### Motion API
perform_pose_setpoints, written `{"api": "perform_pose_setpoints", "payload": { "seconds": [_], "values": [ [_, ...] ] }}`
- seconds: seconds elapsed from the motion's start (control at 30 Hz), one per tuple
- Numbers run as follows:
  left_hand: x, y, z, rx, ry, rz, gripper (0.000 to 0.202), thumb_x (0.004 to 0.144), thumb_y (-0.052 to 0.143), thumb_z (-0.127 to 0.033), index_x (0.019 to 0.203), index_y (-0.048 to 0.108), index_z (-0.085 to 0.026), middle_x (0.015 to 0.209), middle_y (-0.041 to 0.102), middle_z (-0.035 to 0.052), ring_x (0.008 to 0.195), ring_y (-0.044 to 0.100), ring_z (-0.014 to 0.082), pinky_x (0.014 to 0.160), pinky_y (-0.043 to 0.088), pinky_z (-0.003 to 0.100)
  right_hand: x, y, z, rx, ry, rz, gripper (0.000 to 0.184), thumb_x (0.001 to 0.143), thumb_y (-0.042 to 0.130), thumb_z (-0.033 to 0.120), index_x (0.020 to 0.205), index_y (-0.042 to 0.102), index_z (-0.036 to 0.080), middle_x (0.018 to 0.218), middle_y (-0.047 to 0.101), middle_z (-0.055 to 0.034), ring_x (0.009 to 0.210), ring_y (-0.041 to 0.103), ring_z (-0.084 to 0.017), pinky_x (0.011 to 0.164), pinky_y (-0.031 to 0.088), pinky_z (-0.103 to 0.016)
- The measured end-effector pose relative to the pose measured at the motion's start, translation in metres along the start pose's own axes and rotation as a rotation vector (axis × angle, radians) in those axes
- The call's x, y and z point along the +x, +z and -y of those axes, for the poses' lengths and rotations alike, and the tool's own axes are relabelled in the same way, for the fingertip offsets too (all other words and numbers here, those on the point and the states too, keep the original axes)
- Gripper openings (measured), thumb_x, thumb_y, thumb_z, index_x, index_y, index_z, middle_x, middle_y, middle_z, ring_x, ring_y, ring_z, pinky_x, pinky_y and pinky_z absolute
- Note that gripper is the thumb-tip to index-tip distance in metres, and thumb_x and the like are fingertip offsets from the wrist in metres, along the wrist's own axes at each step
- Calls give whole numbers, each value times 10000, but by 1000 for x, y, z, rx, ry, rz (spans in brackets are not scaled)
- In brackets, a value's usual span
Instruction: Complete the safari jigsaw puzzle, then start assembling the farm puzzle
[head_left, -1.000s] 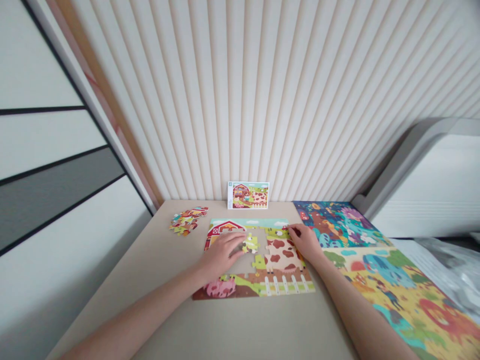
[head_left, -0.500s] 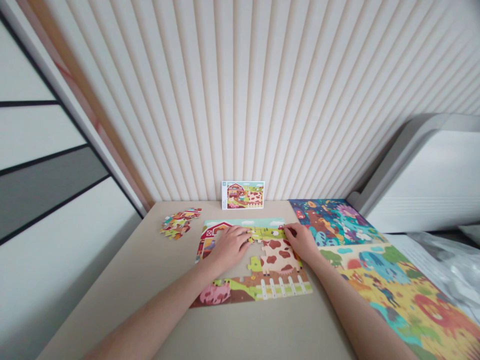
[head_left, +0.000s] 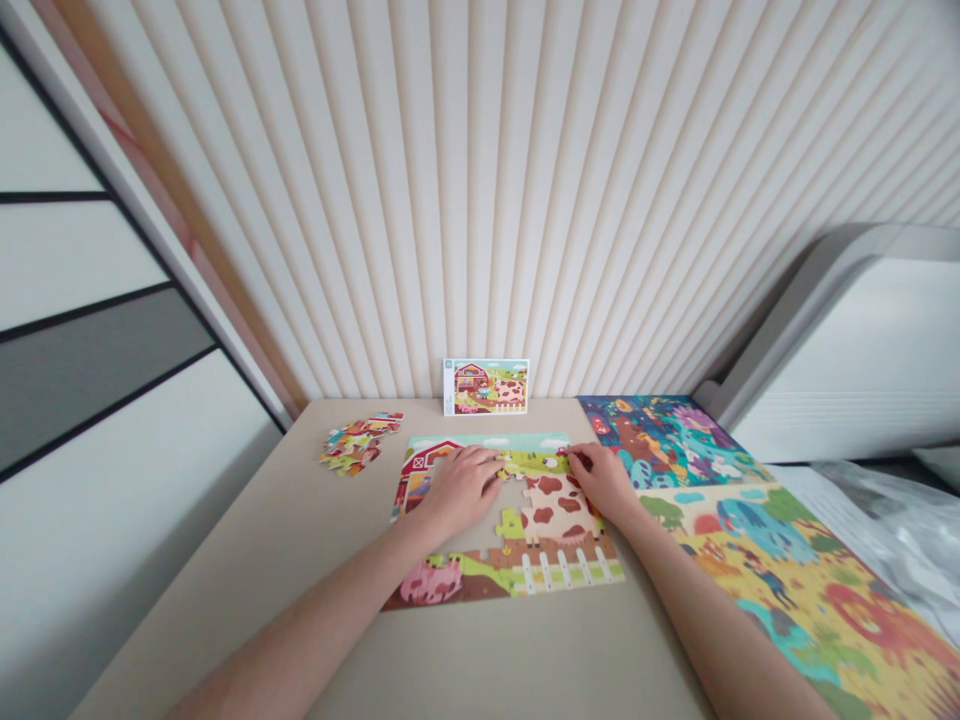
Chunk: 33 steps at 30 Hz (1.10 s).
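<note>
A farm jigsaw puzzle (head_left: 555, 570) lies partly assembled on the beige table (head_left: 480, 660), showing a red barn, a spotted cow, a pink pig and a white fence, with a bare gap in its middle. My left hand (head_left: 461, 485) lies flat on the puzzle beside the barn, its fingertips pressing on a green piece at the gap's upper edge. My right hand (head_left: 604, 480) rests on the puzzle's right side, fingers bent down onto the top right corner. A reference picture card (head_left: 485, 387) of the same farm scene stands against the wall behind.
A heap of loose puzzle pieces (head_left: 356, 445) sits at the table's back left. A large colourful finished puzzle (head_left: 757, 540) covers the right side. Ribbed wall panelling (head_left: 525, 200) rises behind; a white unit (head_left: 847, 350) stands to the right, with crumpled plastic (head_left: 892, 520) below it.
My left hand has slid up from the gap's middle to its upper edge, carrying the green piece there. The view shifted slightly; my right hand has hardly moved.
</note>
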<state>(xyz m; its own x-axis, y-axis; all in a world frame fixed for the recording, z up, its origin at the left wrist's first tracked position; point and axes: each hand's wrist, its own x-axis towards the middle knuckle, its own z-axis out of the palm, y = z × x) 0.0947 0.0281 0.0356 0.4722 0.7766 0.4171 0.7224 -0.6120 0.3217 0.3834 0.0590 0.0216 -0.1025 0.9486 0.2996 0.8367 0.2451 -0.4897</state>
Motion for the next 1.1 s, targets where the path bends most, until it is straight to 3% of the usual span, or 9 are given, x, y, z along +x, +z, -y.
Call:
{"api": "perform_pose_setpoints", "payload": {
  "seconds": [0.17, 0.33, 0.47, 0.67, 1.1],
  "values": [
    [1, -2, -2, 54, 55, 21, 261, 940, 537, -213, 1141, 701, -230, 1215, 672, 73, 1149, 579, 256, 1017, 434, 462, 0, 0, 0, -13, -7, 8, 290, 925, 493, 305, 999, 755, 205, 995, 747, -74, 904, 674, -219, 820, 481, -310],
    [2, -7, -9, 110, 138, 56, 318, 955, 496, -221, 1240, 637, -206, 1241, 651, 103, 1180, 565, 266, 1060, 382, 474, 0, 0, 1, -23, -8, 11, 289, 930, 489, 301, 997, 752, 201, 997, 743, -72, 904, 674, -213, 825, 479, -301],
    [1, -13, -13, 155, 168, 112, 374, 972, 480, -273, 1327, 596, -301, 1239, 614, 85, 1178, 550, 269, 1029, 389, 464, -1, 0, 1, -30, -13, 10, 285, 927, 494, 296, 1001, 754, 205, 997, 745, -67, 899, 674, -210, 814, 476, -295],
    [2, -14, -12, 222, 150, 174, 371, 1008, 440, -328, 1347, 583, -374, 1294, 554, 70, 1200, 516, 269, 1021, 395, 449, 0, 2, 0, -49, 4, 4, 262, 919, 517, 273, 1009, 758, 225, 986, 749, -54, 874, 677, -197, 799, 468, -277],
    [-1, -3, -3, 149, 141, 155, 384, 990, 460, -269, 1340, 594, -351, 1368, 510, 75, 1261, 475, 277, 1071, 394, 472, -1, 5, -4, -69, -18, -11, 229, 913, 531, 253, 986, 748, 242, 957, 739, -34, 858, 664, -191, 784, 451, -273]
  ]
}}
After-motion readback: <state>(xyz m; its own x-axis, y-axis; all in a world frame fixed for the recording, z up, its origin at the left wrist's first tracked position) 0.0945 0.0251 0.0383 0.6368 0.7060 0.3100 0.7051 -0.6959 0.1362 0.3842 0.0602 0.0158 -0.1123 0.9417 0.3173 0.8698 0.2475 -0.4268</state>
